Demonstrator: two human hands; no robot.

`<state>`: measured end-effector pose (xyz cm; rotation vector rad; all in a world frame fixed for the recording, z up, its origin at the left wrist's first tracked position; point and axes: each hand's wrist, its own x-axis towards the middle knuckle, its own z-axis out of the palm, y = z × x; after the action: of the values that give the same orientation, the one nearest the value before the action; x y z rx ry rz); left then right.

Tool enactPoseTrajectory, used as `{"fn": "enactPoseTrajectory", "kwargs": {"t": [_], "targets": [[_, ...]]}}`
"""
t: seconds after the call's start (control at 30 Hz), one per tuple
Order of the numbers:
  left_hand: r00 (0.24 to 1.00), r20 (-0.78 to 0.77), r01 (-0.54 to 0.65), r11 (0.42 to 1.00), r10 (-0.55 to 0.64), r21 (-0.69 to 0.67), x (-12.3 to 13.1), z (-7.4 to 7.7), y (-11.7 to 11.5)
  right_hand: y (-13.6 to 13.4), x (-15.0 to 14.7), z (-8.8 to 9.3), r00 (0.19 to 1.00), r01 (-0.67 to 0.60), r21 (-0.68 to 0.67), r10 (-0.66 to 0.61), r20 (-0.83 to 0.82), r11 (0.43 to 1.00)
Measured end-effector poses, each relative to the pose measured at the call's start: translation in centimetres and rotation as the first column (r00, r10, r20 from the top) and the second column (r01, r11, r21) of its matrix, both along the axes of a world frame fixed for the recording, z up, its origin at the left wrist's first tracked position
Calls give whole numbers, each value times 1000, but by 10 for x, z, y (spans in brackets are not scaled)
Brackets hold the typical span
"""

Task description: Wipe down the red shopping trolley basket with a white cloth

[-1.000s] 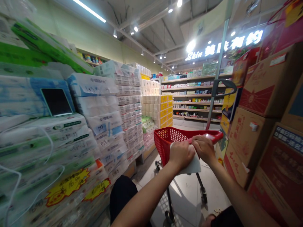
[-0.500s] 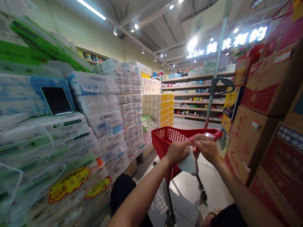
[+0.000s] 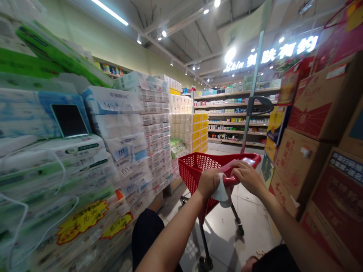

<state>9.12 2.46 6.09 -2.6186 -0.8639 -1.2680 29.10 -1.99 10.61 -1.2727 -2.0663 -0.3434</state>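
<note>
A small red shopping cart (image 3: 195,168) stands on wheels in the aisle in front of me, with a grey handle pole (image 3: 249,102) rising behind it. My left hand (image 3: 209,183) is closed on a white cloth (image 3: 222,193) pressed against the cart's near rim. My right hand (image 3: 246,174) rests with curled fingers on the same red rim, just right of the cloth. Both forearms reach out from the bottom of the view.
Stacked packs of tissue paper (image 3: 119,139) with yellow price tags line the left, one bearing a dark tablet (image 3: 69,120). Cardboard boxes (image 3: 317,113) are piled on the right. Product shelves (image 3: 227,121) stand at the aisle's end under a lit sign. The floor is tiled.
The left hand slid the cloth left and down along the cart's rim, bunching it smaller. The cart and view shifted slightly left; the right hand stayed on the rim.
</note>
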Motion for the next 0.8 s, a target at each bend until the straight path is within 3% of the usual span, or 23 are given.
{"fn": "enactPoseTrajectory", "kwargs": {"t": [0.17, 0.27, 0.5, 0.67, 0.8], "targets": [[1000, 24, 3, 1000, -3, -11, 19, -4, -5, -20, -36, -2, 991, 130, -6, -129, 29, 992], [999, -20, 26, 1000, -26, 8, 18, -11, -3, -26, -41, -7, 980, 193, 53, -195, 32, 980], [978, -184, 107, 994, -99, 36, -7, -23, 15, -21, -23, -17, 995, 86, 154, -93, 33, 984], [990, -115, 85, 996, -86, -11, -16, -27, 21, -16, -14, -20, 996, 86, 165, -86, -5, 983], [998, -51, 27, 999, -29, -25, -10, -28, 12, -14, -10, -22, 996, 88, 191, -86, -20, 978]]}}
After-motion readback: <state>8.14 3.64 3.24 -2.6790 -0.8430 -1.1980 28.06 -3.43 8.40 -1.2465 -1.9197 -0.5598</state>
